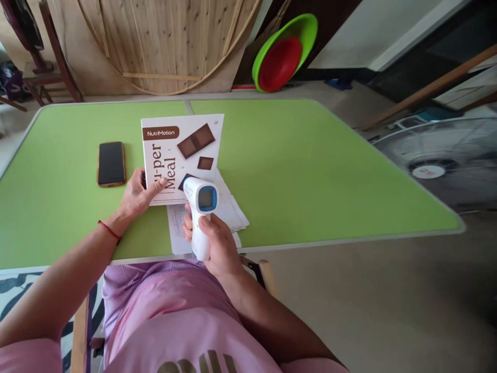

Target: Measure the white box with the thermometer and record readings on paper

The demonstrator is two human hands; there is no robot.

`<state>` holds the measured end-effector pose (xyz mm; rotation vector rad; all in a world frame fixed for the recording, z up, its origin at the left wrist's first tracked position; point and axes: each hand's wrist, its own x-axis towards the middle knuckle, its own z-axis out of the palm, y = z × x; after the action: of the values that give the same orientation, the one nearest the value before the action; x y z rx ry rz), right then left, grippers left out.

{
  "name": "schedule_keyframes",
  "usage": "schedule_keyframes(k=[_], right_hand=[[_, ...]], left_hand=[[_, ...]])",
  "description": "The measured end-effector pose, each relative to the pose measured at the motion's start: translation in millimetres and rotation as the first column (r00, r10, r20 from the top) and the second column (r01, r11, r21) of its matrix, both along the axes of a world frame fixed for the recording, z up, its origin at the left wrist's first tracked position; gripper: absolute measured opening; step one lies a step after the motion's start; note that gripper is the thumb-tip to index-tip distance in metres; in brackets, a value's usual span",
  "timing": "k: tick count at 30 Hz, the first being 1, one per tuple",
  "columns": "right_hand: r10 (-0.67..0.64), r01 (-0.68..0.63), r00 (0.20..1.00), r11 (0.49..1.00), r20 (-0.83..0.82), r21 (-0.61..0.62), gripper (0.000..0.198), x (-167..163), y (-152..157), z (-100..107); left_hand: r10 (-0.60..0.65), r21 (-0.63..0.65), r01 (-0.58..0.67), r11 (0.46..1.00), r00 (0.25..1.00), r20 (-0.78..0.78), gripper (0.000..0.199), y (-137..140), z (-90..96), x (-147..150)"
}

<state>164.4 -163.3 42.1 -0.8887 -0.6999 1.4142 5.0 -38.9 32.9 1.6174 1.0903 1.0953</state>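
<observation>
My left hand point(140, 192) grips the lower left edge of a white box point(163, 168) printed with brown chocolate pieces and the words "NutriMotion" and "Meal". Its thumb lies across the front and the other fingers go behind. In my right hand point(217, 241) is a white and blue infrared thermometer point(201, 228), held upright by the handle. The thermometer's small grey screen faces me, and its head overlaps the box's lower right corner. Whether the two touch I cannot tell. Under and behind them lie handwritten paper sheets point(229, 207) near the table's front edge.
A dark phone in a brown case point(111, 163) lies on the green table point(310, 171), left of the box. Right of the table stands a large fan point(430, 160). Green point(308, 31) and red point(280, 63) basins lean at the back, beside a round wooden board point(171, 39).
</observation>
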Motion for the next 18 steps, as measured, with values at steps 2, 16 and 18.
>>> schedule_keyframes(k=[2,16,18], right_hand=[[-0.002,0.002,1.000,1.000,0.026,0.010,0.041,-2.8,0.2,-2.1],[0.022,-0.032,0.996,0.994,0.086,0.107,0.033,-2.0,-0.4,-20.1],[0.015,-0.026,0.995,0.993,0.094,0.116,0.034,-1.5,0.1,-20.1]], left_hand=[[-0.022,-0.013,0.022,1.000,1.000,-0.009,0.060,3.5,-0.9,-1.5],[-0.070,-0.030,0.070,0.997,0.997,-0.007,0.056,1.6,11.8,-1.0],[-0.070,-0.033,0.069,0.997,0.998,-0.002,0.056,1.8,12.7,-1.4]])
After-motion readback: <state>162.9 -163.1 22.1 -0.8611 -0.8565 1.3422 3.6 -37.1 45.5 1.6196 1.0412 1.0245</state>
